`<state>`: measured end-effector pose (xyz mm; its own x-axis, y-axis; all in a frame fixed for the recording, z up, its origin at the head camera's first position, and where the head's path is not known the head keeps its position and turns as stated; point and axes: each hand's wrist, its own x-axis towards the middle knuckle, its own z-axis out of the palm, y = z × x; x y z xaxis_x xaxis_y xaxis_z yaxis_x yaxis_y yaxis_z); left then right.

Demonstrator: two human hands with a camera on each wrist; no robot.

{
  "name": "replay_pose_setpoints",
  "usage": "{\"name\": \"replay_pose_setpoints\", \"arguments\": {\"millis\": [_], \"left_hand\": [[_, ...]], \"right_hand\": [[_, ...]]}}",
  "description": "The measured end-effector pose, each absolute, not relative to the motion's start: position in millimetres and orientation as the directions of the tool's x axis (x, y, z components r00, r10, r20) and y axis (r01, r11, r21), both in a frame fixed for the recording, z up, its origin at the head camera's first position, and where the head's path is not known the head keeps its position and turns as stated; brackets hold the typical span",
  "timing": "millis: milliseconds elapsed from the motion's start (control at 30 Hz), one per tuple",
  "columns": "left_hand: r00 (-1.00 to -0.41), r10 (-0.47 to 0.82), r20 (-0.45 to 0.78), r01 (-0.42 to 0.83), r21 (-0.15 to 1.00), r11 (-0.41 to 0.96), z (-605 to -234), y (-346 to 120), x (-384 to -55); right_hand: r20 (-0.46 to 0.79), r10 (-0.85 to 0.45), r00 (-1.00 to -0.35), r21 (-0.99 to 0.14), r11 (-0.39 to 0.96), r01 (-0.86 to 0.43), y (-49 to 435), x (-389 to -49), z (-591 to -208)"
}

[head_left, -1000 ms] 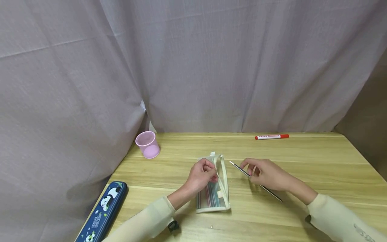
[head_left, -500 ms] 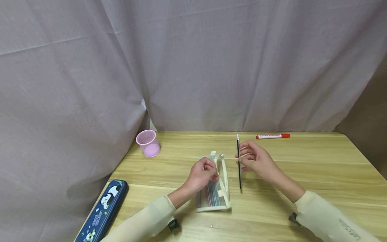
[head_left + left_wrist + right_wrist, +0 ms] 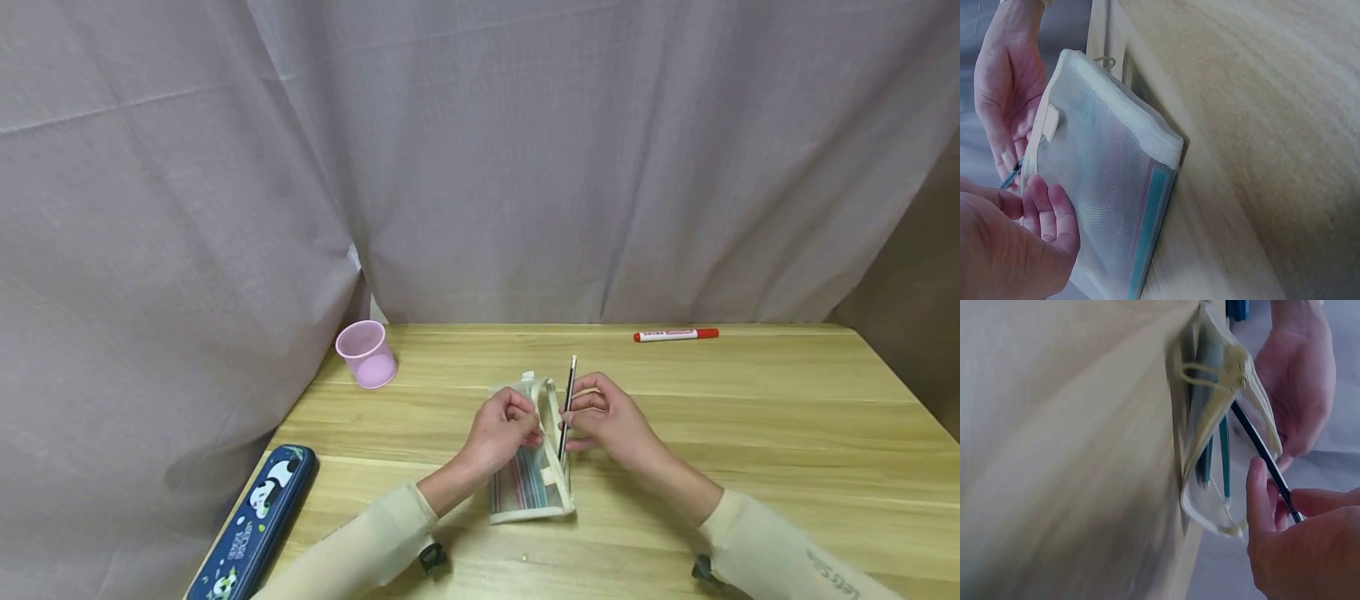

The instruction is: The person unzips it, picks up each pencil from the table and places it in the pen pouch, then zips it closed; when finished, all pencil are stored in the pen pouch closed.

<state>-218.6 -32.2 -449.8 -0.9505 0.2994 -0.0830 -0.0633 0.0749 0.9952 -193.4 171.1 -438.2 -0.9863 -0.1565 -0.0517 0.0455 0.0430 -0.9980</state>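
Observation:
A see-through mesh zip pencil pouch (image 3: pixel 519 493) with coloured stripes and cream edging lies on the table, its zip side open. My left hand (image 3: pixel 501 432) pinches the upper lip of that opening. Between the thumb and fingers of my right hand (image 3: pixel 617 425) is a dark pencil (image 3: pixel 570 390), its white end pointing up and away. The pencil's lower end reaches into the pouch mouth, as the right wrist view shows. Inside the pouch, slim teal pencils (image 3: pixel 1224 456) are visible there. In the left wrist view, my left fingers overlap the pouch edge.
A pink mesh cup (image 3: pixel 367 354) stands at the back left. The dark blue panda pencil case (image 3: pixel 255 521) lies along the left table edge. A red and white marker (image 3: pixel 675 335) lies near the back edge, close to the grey curtain (image 3: pixel 480 167).
My right hand has lifted the pencil, turned it from slanting to nearly upright, and carried it left to the pouch opening. The left hand has stayed on the pouch lip.

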Motion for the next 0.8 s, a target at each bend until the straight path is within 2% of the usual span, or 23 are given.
{"name": "replay_pose_setpoints", "arguments": {"millis": [267, 800], "left_hand": [[-0.950, 0.301, -0.081, -0.065, 0.996, 0.063, -449.2, -32.5, -217.6], [-0.955, 0.287, -0.075, -0.051, 0.995, 0.090, -452.0, -30.7, -215.4]], "right_hand": [[-0.126, -0.166, -0.978, -0.988, 0.106, 0.109, 157.0, -189.8, -445.9], [-0.181, -0.116, -0.977, -0.962, 0.229, 0.151, 141.2, -194.4, -455.1]]}}
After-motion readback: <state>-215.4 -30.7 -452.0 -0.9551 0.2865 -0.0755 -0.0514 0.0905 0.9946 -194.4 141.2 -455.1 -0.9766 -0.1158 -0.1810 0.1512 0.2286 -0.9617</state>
